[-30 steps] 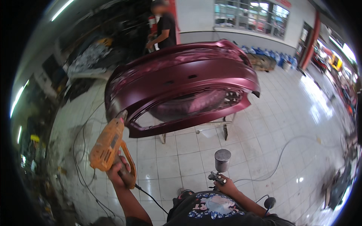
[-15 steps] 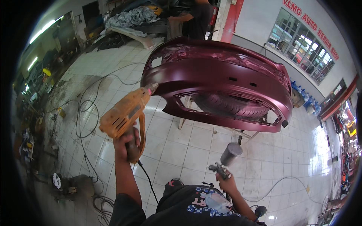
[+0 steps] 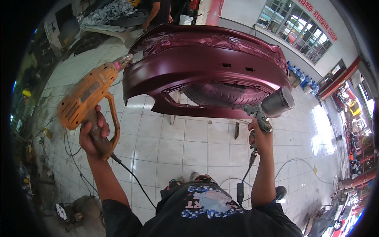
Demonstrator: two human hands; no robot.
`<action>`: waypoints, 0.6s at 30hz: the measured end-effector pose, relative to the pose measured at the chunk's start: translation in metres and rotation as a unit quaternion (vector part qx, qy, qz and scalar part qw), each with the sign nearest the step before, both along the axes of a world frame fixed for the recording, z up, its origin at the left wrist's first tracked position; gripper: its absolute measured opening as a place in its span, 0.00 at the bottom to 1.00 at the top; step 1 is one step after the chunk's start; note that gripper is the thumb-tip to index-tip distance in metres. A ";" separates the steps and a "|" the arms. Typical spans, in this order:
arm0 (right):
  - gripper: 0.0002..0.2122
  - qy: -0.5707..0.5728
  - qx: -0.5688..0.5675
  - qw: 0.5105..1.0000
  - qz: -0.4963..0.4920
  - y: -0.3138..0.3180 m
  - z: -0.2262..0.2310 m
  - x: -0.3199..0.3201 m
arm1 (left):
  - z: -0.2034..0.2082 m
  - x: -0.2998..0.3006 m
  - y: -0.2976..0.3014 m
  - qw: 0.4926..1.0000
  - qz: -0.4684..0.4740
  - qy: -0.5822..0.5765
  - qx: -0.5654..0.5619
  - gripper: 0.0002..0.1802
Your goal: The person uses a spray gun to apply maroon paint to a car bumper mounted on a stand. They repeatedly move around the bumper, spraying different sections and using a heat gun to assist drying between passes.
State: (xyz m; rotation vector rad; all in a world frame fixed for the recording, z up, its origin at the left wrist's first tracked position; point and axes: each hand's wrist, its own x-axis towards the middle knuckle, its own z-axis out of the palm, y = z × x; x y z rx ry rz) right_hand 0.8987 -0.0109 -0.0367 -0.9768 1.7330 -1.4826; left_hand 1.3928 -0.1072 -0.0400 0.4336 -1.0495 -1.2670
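Observation:
My left hand [image 3: 94, 132] is wrapped round the handle of an orange heat gun [image 3: 89, 93], whose metal nozzle points at the left end of a dark red car bumper [image 3: 177, 69]. A black cord hangs from the grip. In my right hand [image 3: 262, 139] is a spray gun [image 3: 257, 117] with a grey cup [image 3: 277, 101] on top, held before the bumper's lower right side; a hose runs down from its handle. The bumper's paint looks matte. Wrinkled red-stained masking [image 3: 197, 42] lies along its upper part, and a tire [image 3: 225, 94] shows through its lower opening.
A stand leg [image 3: 237, 131] shows below the bumper on the white tiled floor [image 3: 158, 140]. Hoses and cords lie at left and right. Another person [image 3: 158, 14] stands behind, near a sheet-covered panel [image 3: 108, 15]. Blue bottles [image 3: 304, 80] line the wall at right.
The spray gun has risen from low beside my body to the bumper's lower edge. The heat gun has shifted left and nearer. My view has moved, and the bumper sits higher and further left.

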 end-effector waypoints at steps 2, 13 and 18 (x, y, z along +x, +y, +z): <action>0.11 -0.004 0.003 1.000 -0.002 -0.010 0.002 -0.006 | 0.005 0.001 -0.012 1.000 0.012 -0.024 0.001 0.34; 0.13 0.010 -0.059 0.998 0.030 -0.117 0.038 0.066 | -0.013 0.093 -0.088 0.998 0.053 0.009 0.041 0.29; 0.15 0.020 -0.061 0.998 0.001 -0.156 0.031 0.123 | -0.064 0.179 -0.154 0.992 0.088 0.003 0.095 0.28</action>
